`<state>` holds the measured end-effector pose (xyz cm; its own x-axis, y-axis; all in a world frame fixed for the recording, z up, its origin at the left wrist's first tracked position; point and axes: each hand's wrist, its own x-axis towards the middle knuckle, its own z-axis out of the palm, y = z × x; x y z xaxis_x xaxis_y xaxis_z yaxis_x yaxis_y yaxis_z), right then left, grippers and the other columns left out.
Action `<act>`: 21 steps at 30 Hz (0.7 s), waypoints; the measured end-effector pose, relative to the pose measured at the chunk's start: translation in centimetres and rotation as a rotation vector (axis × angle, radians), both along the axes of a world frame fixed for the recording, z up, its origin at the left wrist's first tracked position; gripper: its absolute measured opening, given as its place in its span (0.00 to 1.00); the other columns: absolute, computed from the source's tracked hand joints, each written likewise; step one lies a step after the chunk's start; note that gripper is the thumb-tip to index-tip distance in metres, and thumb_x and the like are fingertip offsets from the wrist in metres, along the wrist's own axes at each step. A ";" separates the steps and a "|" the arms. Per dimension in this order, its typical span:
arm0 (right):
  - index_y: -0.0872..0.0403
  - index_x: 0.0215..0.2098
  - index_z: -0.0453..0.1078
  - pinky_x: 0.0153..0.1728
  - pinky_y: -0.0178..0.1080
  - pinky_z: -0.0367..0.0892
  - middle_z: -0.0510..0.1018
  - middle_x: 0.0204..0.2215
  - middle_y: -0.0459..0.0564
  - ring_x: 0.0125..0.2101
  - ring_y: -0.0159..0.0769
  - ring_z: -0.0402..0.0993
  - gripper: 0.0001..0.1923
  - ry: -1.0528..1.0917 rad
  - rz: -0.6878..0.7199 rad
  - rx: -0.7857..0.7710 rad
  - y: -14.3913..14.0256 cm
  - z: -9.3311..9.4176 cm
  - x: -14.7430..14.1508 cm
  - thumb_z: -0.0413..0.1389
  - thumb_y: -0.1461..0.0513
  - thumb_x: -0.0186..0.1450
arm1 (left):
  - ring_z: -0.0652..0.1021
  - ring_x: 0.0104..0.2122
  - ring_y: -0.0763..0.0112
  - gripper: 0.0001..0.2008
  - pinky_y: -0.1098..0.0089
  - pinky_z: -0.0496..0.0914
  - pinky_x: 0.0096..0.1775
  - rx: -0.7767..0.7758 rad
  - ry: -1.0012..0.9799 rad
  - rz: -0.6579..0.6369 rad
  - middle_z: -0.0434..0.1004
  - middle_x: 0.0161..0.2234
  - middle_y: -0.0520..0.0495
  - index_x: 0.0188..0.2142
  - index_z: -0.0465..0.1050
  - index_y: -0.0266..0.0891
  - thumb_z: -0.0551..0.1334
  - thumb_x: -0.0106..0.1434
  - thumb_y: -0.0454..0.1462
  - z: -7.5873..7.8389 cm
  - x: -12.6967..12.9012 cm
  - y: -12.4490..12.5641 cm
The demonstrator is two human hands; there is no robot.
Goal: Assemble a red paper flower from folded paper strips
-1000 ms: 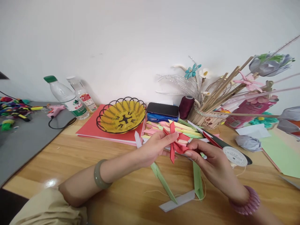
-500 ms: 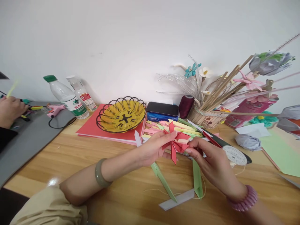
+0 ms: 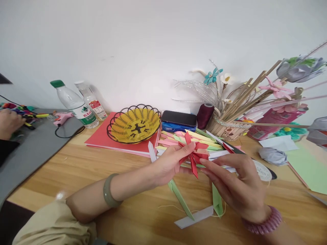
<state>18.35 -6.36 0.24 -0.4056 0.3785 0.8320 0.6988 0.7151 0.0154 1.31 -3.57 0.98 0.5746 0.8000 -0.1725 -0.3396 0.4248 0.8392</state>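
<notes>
At centre frame, just right of middle, we have the left hand pinching a red folded paper flower between thumb and fingers, held up off the counter, grip narrow and shut on the piece. The right hand sits lower right of it, fingers spread loose, fingertips at the lower red petal; we read that grip as open, not clamping anything

Progress, as we judge it: red strips are already bundled and several petals fanned out, with a pale yellow strip showing inside. Shaping looks partway, petals uneven. Plenty of folded strips in pink, yellow and green lie unused behind the flower, two green strips and a white strip lie loose at lower centre, and a thread spool sits right of the hands

Against the frame half a second earlier: the right hand was closed on the flower's right side, now it has let go and dropped lower with fingers opened. Left hand hold unchanged, flower about the same spot. Another person's hand at the far left edge stays on the grey mat

Upper centre: yellow wire basket on red card sheets, two bottles to their left
</notes>
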 end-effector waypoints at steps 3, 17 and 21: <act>0.47 0.47 0.66 0.28 0.38 0.67 0.69 0.30 0.49 0.30 0.34 0.68 0.18 0.025 0.021 -0.034 0.0 -0.1 -0.2 0.56 0.67 0.59 | 0.71 0.27 0.75 0.19 0.73 0.69 0.27 -0.009 -0.013 0.007 0.74 0.32 0.44 0.35 0.74 0.35 0.60 0.54 0.49 0.2 0.1 -0.3; 0.55 0.46 0.65 0.31 0.39 0.67 0.70 0.33 0.51 0.32 0.35 0.68 0.18 0.003 0.070 -0.081 0.2 -0.8 0.1 0.58 0.67 0.57 | 0.70 0.25 0.77 0.16 0.75 0.66 0.27 -0.024 -0.039 0.019 0.71 0.27 0.48 0.30 0.71 0.34 0.61 0.55 0.47 0.0 0.4 -0.9; 0.51 0.43 0.65 0.32 0.40 0.68 0.69 0.32 0.50 0.32 0.37 0.68 0.15 0.052 0.024 -0.168 0.1 -0.8 0.1 0.58 0.62 0.58 | 0.71 0.28 0.74 0.16 0.74 0.65 0.26 0.001 -0.006 0.050 0.72 0.29 0.46 0.32 0.72 0.35 0.61 0.53 0.48 0.1 0.4 -0.8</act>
<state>18.42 -6.22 -0.55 -0.3741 0.5046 0.7781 0.6784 0.7210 -0.1414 1.71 -4.37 1.09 0.5352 0.8277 -0.1687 -0.3652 0.4069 0.8373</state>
